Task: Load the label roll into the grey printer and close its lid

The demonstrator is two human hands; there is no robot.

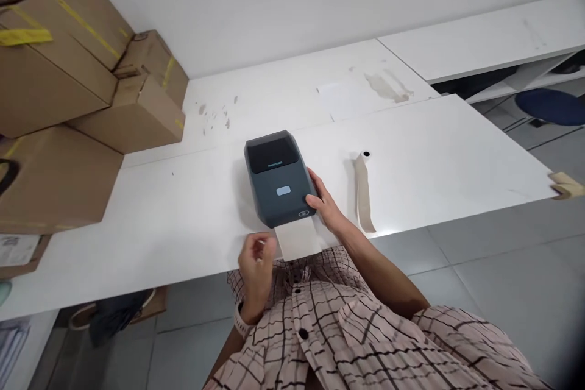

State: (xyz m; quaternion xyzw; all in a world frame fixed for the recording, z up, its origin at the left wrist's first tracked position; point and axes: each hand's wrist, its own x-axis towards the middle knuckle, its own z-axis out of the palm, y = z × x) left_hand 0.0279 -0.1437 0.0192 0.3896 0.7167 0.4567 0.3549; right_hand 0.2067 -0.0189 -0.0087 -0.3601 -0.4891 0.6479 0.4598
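Note:
A dark grey-blue label printer (269,195) lies on the white table, with a glossy black panel at its far end and a pale button in the middle. My right hand (324,201) grips its right side, thumb on top near the front corner. From the printer's near end a strip of white paper (299,239) sticks out towards my body. Beside that strip's left edge is my left hand (256,262), its fingers curled in; I see nothing in them. To the right, a small paper roll (365,156) trails a long beige strip towards the table's front edge.
Taped cardboard boxes (91,91) are stacked at the left end of the table (183,213). Near the wall lies a white sheet (345,100) beside brownish stains. A blue stool (551,106) stands at far right; beige tape wraps the table's right corner.

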